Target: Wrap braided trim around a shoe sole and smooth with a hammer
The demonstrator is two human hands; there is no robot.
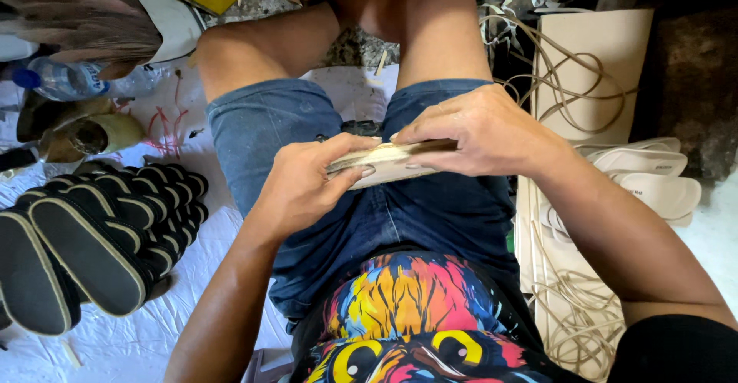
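Beige shoe sole point(388, 161) is gripped at both ends: left hand point(307, 187) is wrapped around the near end, thumb laid along the top edge; right hand point(480, 133) is closed over the far end, fingers point(419, 131) curled onto the upper face. Sole is held roughly level, edge-on to the camera, above the lap over blue denim shorts point(415, 214). Pale tan, flat, thin, with a darker strip seen along the top edge. Off the person's left side, a row of black soles with beige rims point(100, 233) is stacked on white sheeting. Off the right side, white sandals point(653, 179) and loose tan strips point(569, 298) are seen lying on flat beige boards point(596, 44).
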